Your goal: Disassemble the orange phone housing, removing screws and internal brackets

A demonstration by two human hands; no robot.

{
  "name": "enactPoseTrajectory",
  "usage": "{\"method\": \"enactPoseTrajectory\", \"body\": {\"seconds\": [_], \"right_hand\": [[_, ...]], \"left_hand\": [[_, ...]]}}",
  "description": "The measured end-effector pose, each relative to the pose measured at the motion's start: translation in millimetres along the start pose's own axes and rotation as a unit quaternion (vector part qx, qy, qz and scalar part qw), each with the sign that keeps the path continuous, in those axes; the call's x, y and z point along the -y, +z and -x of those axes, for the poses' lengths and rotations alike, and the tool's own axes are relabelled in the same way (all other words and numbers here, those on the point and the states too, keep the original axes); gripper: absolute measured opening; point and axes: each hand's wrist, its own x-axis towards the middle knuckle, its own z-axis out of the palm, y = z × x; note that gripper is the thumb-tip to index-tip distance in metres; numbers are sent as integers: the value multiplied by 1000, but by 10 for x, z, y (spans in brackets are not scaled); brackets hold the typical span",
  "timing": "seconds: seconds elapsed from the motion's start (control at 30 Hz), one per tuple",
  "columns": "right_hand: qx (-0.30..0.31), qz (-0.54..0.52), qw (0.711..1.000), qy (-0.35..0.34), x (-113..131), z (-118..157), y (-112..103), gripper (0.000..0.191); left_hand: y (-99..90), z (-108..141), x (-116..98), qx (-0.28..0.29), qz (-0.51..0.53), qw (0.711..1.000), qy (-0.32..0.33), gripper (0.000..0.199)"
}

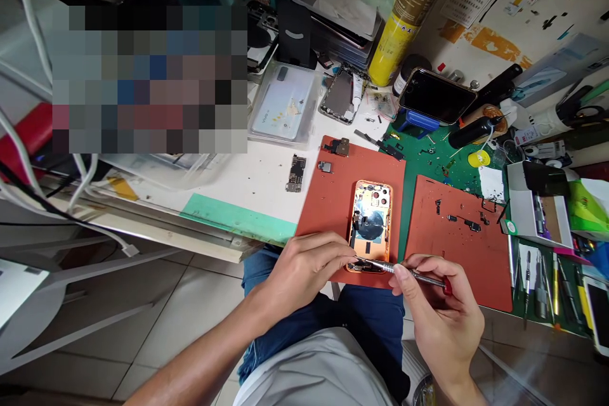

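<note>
Both my hands close in on orange metal phone housing [371, 226]: right hand [440, 311] pinched shut around red-capped steel precision screwdriver [419, 274], tip at housing's lower end; left hand [302, 269] half-curled, bracing housing edge, grip unclear. Beneath, terracotta silicone mat [328, 203] keeps housing steady; small metal parts [324, 167] lie further up, clear of screwdriver.

The phone housing [371, 226] is bright orange, with a dark round patch on a blue-grey area inside it. The screwdriver [428, 277] is silver with a red end. Two rust-red mats [349, 190] lie beside a dark green mat [428, 152], and all are speckled with small black parts. The tabletop [238, 177] is white, flecked with black, with a mint-green strip [238, 219] along its edge. The spray can [404, 25] is yellow below and olive-gold above. The jeans [375, 323] are deep blue. The cream surface [537, 0] behind is splashed with orange.
</note>
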Motion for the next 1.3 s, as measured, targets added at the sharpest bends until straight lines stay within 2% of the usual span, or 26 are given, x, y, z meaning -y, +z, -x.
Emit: {"method": "enactPoseTrajectory", "body": {"seconds": [0.5, 0.73, 0.8, 0.87, 0.93, 1.07, 1.17, 1.3], "right_hand": [[0, -25, 999, 25, -40, -7, 12, 21], [1, -13, 1000, 2, 7, -18, 26, 19], [4, 2, 1000, -10, 26, -6, 8, 19], [5, 31, 998, -47, 44, 12, -26, 21], [15, 86, 989, -118, 66, 32, -71, 26], [86, 206, 942, -250, 144, 41, -126, 28], [121, 244, 917, -290, 212, 14, -89, 20], [123, 280, 900, -311, 274, -22, 5, 11]], "left_hand": [[12, 11, 5, -4, 0, 1000, 2, 13], [-18, -4, -18, -5, 3, 1000, -11, 8], [-55, 28, -44, -10, 3, 1000, -25, 17], [-80, 88, -79, -19, -17, 999, -27, 26], [-70, 163, -112, -29, -57, 998, -6, 29], [61, 288, -148, -30, -120, 991, 43, 36], [175, 319, -143, -45, -129, 990, 36, 34], [242, 318, -119, -70, -105, 992, 16, 33]]}}
